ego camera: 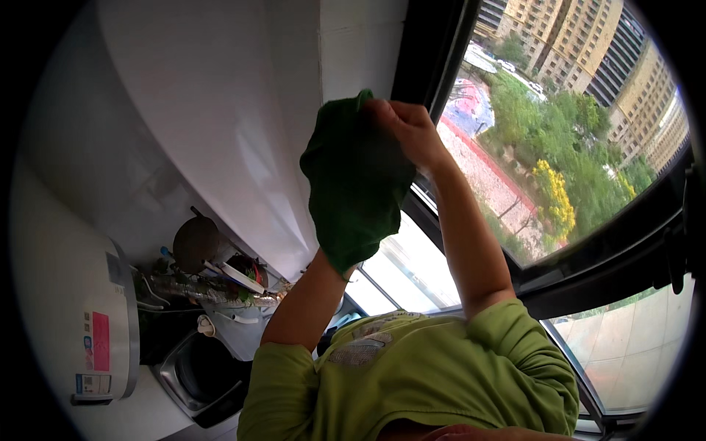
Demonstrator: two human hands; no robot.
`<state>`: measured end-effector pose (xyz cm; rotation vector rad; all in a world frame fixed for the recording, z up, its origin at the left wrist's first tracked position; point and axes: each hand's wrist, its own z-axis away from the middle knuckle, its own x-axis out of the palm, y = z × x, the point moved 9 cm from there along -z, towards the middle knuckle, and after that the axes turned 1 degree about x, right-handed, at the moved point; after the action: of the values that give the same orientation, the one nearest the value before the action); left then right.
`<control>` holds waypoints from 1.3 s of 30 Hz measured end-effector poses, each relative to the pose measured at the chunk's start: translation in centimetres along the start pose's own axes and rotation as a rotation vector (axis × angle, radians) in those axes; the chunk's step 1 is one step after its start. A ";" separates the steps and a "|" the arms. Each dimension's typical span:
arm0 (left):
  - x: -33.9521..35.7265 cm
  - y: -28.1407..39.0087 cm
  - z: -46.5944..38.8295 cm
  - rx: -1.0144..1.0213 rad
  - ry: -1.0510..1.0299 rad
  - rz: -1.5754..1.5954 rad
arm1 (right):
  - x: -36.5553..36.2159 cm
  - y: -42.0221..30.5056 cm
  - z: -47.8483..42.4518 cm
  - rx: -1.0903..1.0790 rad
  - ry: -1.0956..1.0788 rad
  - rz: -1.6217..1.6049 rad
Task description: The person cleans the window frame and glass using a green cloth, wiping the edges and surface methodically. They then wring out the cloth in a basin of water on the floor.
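Observation:
A dark green cloth point(358, 171) hangs in front of me at raised-arm height, its edges wavy. My right hand point(402, 124) pinches its upper right corner between thumb and fingers, beside the black window frame. My left forearm point(311, 300) reaches up to the cloth's lower edge. The left hand itself is hidden behind the fabric, so its grip does not show.
On the right, a black-framed window point(529, 259) looks out from a height over trees and buildings. A white wall point(220, 110) rises at the left. Lower left are a white appliance with stickers point(60, 308), a black-and-silver appliance point(204, 375), a round pan point(196, 242) and cluttered objects.

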<state>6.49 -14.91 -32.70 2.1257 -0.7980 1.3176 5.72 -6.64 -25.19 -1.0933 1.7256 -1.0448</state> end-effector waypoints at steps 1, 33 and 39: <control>0.3 0.2 0.0 0.032 0.096 -0.163 | -0.3 0.1 -0.3 0.006 0.005 -0.040; -2.3 1.7 3.6 0.046 0.024 -0.447 | -5.5 5.0 5.0 0.027 0.217 -0.805; -4.7 6.0 4.8 0.202 0.028 -1.556 | -6.4 7.5 5.3 0.088 0.260 -0.840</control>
<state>3.52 -21.36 -38.25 1.9188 0.9580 0.4963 10.55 0.31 -32.48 -1.7433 1.3824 -1.8140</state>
